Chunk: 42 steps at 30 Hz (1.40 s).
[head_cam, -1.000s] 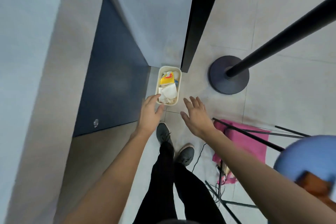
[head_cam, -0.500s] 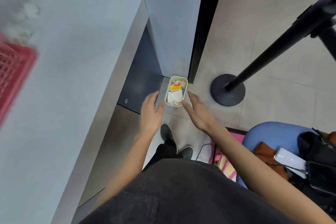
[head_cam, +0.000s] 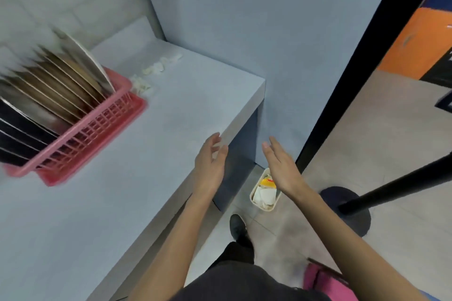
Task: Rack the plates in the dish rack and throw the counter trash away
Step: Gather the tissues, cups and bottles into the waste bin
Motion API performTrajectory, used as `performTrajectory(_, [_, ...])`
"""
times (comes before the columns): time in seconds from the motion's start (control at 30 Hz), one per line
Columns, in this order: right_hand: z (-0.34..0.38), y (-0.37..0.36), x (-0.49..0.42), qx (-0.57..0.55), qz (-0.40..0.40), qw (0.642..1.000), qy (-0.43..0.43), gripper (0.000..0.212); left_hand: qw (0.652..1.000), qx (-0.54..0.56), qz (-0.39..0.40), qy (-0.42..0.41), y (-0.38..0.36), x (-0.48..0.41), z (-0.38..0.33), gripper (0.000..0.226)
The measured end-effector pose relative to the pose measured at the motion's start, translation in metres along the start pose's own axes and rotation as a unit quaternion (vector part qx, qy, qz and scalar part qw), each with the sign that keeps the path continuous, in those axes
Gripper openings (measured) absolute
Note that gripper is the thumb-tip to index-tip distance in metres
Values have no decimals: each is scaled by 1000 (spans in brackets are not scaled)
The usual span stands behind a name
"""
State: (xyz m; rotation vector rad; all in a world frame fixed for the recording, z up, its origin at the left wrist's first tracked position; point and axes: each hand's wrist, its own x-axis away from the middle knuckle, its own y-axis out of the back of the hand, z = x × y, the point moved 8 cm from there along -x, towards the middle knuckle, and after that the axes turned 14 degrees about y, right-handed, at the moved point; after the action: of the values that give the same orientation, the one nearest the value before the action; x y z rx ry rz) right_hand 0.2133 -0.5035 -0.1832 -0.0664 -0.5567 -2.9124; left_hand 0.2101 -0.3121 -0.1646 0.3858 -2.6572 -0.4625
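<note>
A pink dish rack (head_cam: 97,127) stands on the grey counter (head_cam: 102,203) at the left, with several plates (head_cam: 63,85) upright in it. Small white scraps of trash (head_cam: 156,69) lie on the counter behind the rack. On the floor below the counter's corner sits a small cream bin (head_cam: 265,192) holding white paper and a yellow wrapper. My left hand (head_cam: 210,164) hovers over the counter's front edge, fingers relaxed, holding nothing. My right hand (head_cam: 281,166) is above the bin, fingers straight and empty.
A black post with a round base (head_cam: 347,210) stands on the tiled floor at the right. A black door frame (head_cam: 362,61) runs up beside the grey wall. A pink object (head_cam: 325,281) lies near my feet at the bottom right.
The view has lifted from the floor bin to the counter, bringing the rack and plates into sight. Both hands rose from the bin to counter height, still empty.
</note>
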Motion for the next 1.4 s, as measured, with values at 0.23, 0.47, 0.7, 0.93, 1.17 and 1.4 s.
performTrajectory(0.23, [53,-29,-69,40,107,989,89,61,996,28,-81,-10,63,-40,-9,37])
performTrajectory(0.47, [72,-57,-146,88,178,975,98,62,991,47,-121,25,95,-88,2,38])
performTrajectory(0.7, [66,-81,-237,233,220,936,145,61,995,24,-99,18,99,-165,-32,34])
performTrajectory(0.93, [46,-93,-290,402,230,864,196,66,982,-143,-124,-19,109,-287,-66,21])
performTrajectory(1.17, [28,-101,-328,504,266,805,164,64,909,-386,-159,10,109,-367,-85,50])
performTrajectory(1.4, [31,-111,-331,534,255,787,175,73,875,-443,-178,81,125,-421,-83,54])
